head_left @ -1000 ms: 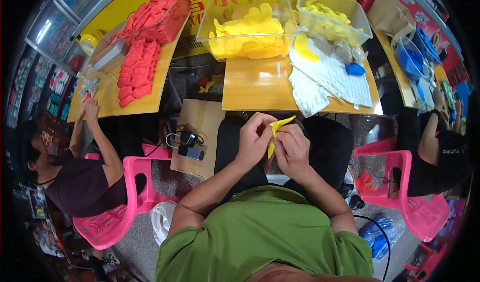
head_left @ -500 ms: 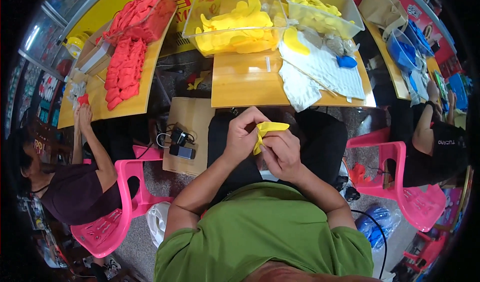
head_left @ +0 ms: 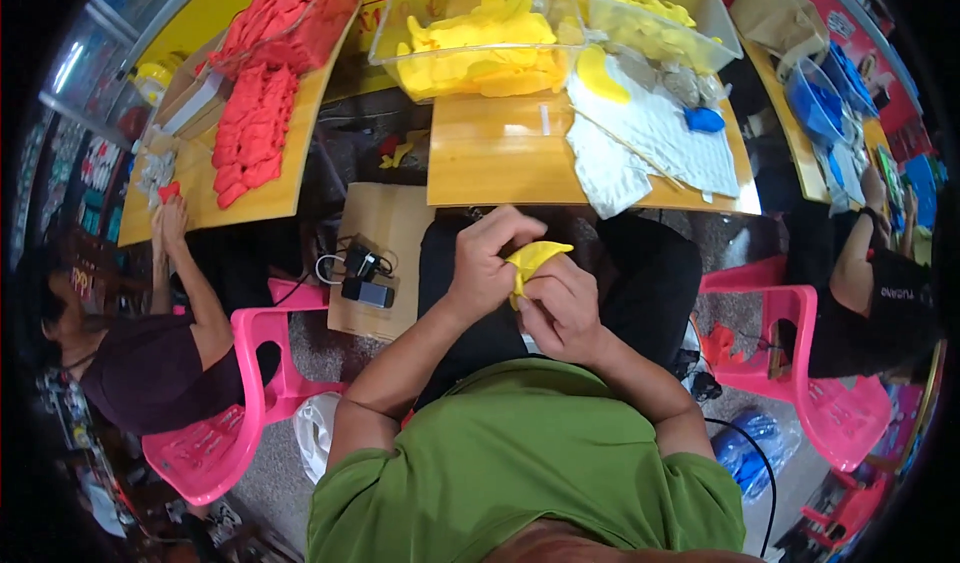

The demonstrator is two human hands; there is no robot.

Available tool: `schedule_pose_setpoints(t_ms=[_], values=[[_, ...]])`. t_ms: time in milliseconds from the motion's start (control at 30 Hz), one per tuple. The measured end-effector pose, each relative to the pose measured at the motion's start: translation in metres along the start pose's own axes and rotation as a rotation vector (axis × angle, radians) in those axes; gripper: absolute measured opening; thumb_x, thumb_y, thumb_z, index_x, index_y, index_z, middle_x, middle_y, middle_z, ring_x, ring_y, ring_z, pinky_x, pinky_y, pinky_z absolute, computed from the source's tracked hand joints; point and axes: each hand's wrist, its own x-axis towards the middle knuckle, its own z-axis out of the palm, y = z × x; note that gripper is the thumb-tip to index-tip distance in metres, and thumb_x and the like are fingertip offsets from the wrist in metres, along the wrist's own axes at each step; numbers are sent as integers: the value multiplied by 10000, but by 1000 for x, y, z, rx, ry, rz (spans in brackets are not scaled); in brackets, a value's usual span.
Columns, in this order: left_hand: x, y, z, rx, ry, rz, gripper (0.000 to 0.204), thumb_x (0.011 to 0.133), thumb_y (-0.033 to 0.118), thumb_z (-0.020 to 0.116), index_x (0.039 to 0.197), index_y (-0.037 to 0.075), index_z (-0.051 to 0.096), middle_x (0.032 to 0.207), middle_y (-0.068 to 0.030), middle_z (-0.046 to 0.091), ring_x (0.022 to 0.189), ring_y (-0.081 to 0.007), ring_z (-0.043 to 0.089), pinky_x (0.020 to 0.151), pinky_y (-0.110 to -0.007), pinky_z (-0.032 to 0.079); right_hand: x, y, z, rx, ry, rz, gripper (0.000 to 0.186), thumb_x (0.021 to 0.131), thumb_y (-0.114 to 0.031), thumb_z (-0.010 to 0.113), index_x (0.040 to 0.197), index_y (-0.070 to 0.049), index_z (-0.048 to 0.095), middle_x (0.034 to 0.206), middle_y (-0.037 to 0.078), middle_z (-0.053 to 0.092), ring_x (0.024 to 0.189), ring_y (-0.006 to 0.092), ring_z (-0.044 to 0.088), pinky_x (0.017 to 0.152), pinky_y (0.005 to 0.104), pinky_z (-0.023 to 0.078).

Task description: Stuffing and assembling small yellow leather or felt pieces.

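Over the lap, both hands met on a yellow piece [head_left: 535, 258], just below the table [head_left: 500, 158] edge. The left hand [head_left: 487, 263] curled its fingers shut around the piece's left side; the right hand [head_left: 560, 303], at five o'clock from it, pinched the lower edge with fingers pressed together. At twelve o'clock stood a clear bin [head_left: 400, 63] of yellow pieces, at ten o'clock a red pile [head_left: 255, 123], and at two o'clock white cloth [head_left: 650, 143]. A neighbour sat on a pink chair [head_left: 240, 403] at eight o'clock.
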Motion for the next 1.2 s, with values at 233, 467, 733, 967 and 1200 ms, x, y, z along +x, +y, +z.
schedule_pose_setpoints(t_ms=[233,467,733,967,1200], values=[[-2,-2,3,0,12,181,305,624,-97,543,899,-9,641,822,-121,591,751,-276,585,680,-320,475,-5,-3,6,21,71,64,180,655,57,660,738,-19,519,719,119,532,577,252,510,494,322,397],[-15,2,10,98,191,157,225,585,-83,584,792,4,602,740,-94,558,701,-269,565,613,-330,455,-11,11,5,-305,174,42,205,633,73,635,726,-28,483,721,119,535,615,275,530,513,340,416],[-41,-19,35,-185,315,-203,155,687,-26,678,802,2,577,762,-55,504,692,-141,527,609,-250,422,-14,24,10,-446,201,72,162,679,59,600,724,-26,470,738,137,537,609,297,527,505,369,428],[-49,-13,28,-900,190,-472,26,848,15,593,856,-8,602,956,-9,480,869,-100,497,792,-226,390,-11,34,4,-428,127,112,143,707,36,604,733,-15,472,723,143,524,623,314,544,523,378,441],[-46,-25,2,-606,-468,-507,198,897,180,573,787,21,619,809,19,418,737,-94,495,729,-249,431,-9,34,-7,-139,-57,192,153,686,42,620,727,-10,482,716,139,519,612,310,544,534,355,445]])
